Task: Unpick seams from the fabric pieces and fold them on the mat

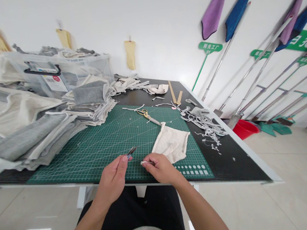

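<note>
My left hand (115, 174) is closed around a small pointed metal tool (131, 151) that looks like thread snips, its tip pointing away over the mat. Facing it, my right hand (160, 168) pinches a small grey-and-white fabric piece (144, 163); most of that piece is hidden by the fingers. Just beyond my right hand, a cream cloth piece (173, 138) lies on the green cutting mat (99, 149); whether it joins the pinched fabric I cannot tell. Gold-handled scissors (150, 118) rest on the mat, their tips at the cloth's upper corner.
Stacks of folded grey and cream fabric (92, 99) fill the left side, before a clear plastic bin (84, 69). Tangled fabric offcuts (203, 121) and two wooden strips (172, 91) lie on the right. A red bucket (245, 128) and mops stand beyond the table.
</note>
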The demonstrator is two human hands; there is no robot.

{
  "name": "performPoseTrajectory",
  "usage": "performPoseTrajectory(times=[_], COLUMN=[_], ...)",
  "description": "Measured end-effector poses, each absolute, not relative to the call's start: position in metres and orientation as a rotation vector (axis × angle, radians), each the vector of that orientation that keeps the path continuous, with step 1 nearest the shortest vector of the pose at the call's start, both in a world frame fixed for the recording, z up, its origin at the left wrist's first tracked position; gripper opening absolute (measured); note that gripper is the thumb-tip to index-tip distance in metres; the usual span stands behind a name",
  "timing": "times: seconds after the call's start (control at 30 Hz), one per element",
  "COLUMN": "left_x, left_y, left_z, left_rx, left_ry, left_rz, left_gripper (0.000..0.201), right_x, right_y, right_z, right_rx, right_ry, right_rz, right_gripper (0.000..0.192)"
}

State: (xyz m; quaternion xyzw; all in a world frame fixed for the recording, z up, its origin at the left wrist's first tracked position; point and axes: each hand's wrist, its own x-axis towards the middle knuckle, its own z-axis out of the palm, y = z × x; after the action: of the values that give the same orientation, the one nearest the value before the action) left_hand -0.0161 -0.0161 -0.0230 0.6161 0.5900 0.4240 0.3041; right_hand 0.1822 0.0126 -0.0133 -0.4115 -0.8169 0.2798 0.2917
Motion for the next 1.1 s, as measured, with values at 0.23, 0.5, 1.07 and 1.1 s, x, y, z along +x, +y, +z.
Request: performPoseTrajectory(times=[0.23,0.5,1.07,1.1], left_x=[-0.014,-0.008,-0.017,-0.017], left_y=[-0.012,-0.014,-0.016,-0.016], left_z=[-0.023,-0.017,-0.02,-0.02], left_rx=[1.619,1.712,1.904,1.908], left_ry=[1.49,1.493,1.493,1.486], left_rz=[1.175,1.083,0.909,0.912], left_gripper=[0.038,0.029,0.036,0.035], right_x=[0.181,0.181,0.181,0.181], right_y=[0.012,0.013,0.012,0.012], right_z=[-0.011,-0.012,-0.012,-0.013], right_rx=[-1.112,-1.102,-1.096,-1.097], right_ry=[-2.193,-2.211,-2.22,-2.219], right_rz=[0.749,0.733,0.7,0.701], right_gripper=[0.024,0.023,0.021,0.021])
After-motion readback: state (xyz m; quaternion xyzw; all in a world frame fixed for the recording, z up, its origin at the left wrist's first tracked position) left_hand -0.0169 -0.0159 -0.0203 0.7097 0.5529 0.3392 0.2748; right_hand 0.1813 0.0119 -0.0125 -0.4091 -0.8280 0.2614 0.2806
